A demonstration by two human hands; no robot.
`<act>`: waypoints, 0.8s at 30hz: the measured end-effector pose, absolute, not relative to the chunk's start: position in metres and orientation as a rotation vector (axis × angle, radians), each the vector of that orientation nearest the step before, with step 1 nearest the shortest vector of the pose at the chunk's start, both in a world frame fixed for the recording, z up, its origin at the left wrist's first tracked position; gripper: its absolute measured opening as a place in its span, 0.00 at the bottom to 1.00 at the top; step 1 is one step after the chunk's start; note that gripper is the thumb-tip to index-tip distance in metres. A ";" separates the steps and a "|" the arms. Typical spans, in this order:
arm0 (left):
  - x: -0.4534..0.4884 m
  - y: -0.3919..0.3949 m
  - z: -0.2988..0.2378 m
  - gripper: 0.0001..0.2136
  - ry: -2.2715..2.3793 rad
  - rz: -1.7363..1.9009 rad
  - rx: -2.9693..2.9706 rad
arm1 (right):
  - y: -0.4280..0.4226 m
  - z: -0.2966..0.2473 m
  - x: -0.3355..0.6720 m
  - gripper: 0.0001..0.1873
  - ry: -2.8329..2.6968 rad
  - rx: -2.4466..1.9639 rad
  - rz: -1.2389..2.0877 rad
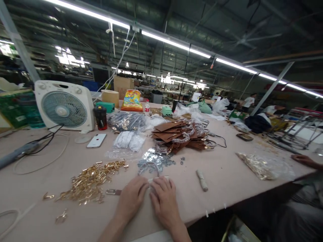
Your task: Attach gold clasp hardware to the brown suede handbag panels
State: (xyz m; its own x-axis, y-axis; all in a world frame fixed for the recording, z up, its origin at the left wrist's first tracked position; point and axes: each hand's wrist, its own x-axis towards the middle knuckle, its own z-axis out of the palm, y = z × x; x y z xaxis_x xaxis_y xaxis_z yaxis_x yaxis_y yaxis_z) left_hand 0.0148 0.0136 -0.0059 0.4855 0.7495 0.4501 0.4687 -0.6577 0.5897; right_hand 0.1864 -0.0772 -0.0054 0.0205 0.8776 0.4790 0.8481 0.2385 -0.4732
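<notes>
My left hand (132, 195) is closed, its fingers bent down at the tabletop. From under it, toward the left, sticks out a brown strap end with a metal buckle (111, 192). Close beside it, my right hand (164, 196) has its fingers together, pressed down on a small pale piece whose kind I cannot make out. A curved, clear-wrapped handle (152, 165) arches just beyond my fingertips. Behind it lies a heap of small silvery metal pieces (153, 158). To the left spreads a pile of gold-coloured metal fittings (88, 183).
Stacked brown pieces with wrapped handles (176, 134) lie at the table's middle. A box fan (64, 106), a phone (96, 140) and a dark bottle (101, 117) stand or lie left. Right are a rolled cloth (202, 180), a bag of fittings (259, 166) and another person's hand (304, 159).
</notes>
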 end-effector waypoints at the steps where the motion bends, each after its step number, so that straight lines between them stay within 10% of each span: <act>1: 0.014 0.013 -0.007 0.10 1.006 1.014 2.359 | -0.078 -0.006 0.187 0.22 -1.761 -1.562 0.077; 11: 0.013 0.010 -0.005 0.09 1.009 1.073 2.461 | -0.060 -0.030 0.266 0.26 -0.639 -1.439 0.298; 24: 0.013 0.016 -0.013 0.09 0.999 1.154 2.477 | 0.005 -0.033 0.348 0.22 -0.959 -1.948 -0.004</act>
